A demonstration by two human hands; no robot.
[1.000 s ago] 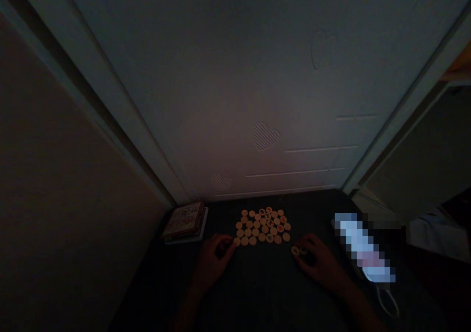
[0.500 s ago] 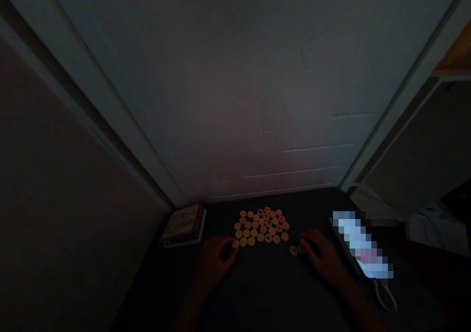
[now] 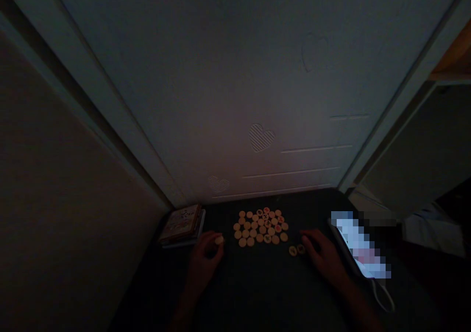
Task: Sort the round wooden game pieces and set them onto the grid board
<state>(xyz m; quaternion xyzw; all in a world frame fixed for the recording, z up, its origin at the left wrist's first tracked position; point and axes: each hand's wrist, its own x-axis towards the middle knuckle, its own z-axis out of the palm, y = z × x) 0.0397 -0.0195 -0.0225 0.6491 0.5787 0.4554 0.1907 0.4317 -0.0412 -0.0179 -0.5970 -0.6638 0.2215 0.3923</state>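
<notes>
Between the thumb and fingers of my left hand is a round, pale xiangqi piece, held left of the group. Rows of similar round pieces lie together on the dark tabletop; most show blank faces, a few show red or black characters. My right hand rests at the right with its thumb and forefinger apart and nothing visible in them. Just beside its fingertips lie two pieces with dark markings, a left one and a right one.
A small stack of books or boxes lies at the back left. To the right is a lit phone with a blurred screen and a white cable. A pale panel with embossed hearts rises behind the table. The scene is dim.
My left hand has lifted the piece from the front left corner of the group and drawn it left. My right hand has shifted slightly right, uncovering the second marked piece.
</notes>
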